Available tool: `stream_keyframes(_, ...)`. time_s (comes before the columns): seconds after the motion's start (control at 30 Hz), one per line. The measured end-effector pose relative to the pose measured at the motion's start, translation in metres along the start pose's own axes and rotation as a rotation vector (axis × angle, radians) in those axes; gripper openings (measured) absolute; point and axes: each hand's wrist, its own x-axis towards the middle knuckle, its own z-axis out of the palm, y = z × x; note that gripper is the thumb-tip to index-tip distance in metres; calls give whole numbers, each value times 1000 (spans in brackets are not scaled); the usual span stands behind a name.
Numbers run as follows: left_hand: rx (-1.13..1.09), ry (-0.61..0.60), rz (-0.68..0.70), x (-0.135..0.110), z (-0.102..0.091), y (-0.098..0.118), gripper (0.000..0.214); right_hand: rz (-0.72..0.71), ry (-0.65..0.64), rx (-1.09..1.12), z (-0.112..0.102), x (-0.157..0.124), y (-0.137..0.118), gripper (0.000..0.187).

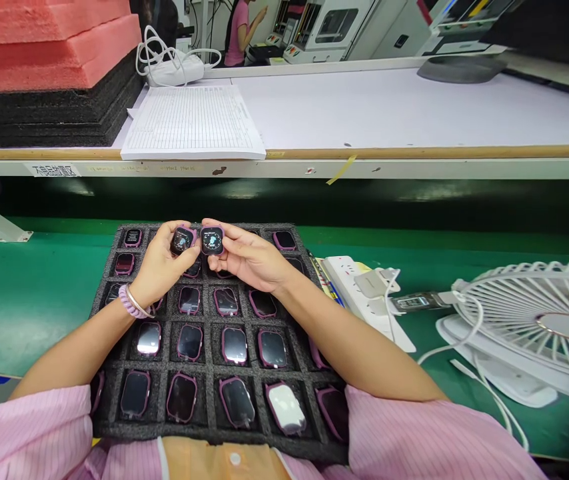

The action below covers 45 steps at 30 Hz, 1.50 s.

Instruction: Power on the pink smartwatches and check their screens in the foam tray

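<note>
My left hand (165, 260) is closed around a purple-framed smartwatch (183, 240) whose screen is lit. Right beside it, a second purple smartwatch (212, 241) with a lit watch face is pinched in my right hand (244, 253). Both are held side by side over the far part of a dark grey foam tray (208, 400). Several more purple watches without straps lie in the tray's square compartments, such as a dark one (182, 397) near the front and one with a pale, reflecting screen (286, 408). My hands and forearms hide some compartments.
Right of the tray are a white power strip (352, 280) with a plugged adapter and a white fan (539, 327) with cables. A shelf (364, 107) crosses behind, bearing a stack of forms (194, 123) and red and black foam (49, 60). A person (240, 33) is in the background.
</note>
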Motion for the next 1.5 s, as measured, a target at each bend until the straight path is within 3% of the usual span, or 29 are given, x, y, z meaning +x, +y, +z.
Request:
stream_keyframes(0.1, -210, -71, -187, -1, -1, 7, 62, 36, 71, 36, -6, 2, -2, 47)
stream_keyframes(0.23, -375, -71, -283, -2, -2, 13, 61, 10, 79, 37, -7, 3, -5, 39)
stream_keyframes(0.77, -314, -109, -235, 0, 3, 3, 43, -121, 125, -264, -4, -1, -1, 39)
stream_keyframes(1.5, -320, -108, -199, 2, 4, 2, 42, -169, 56, -279, -7, 0, 3, 43)
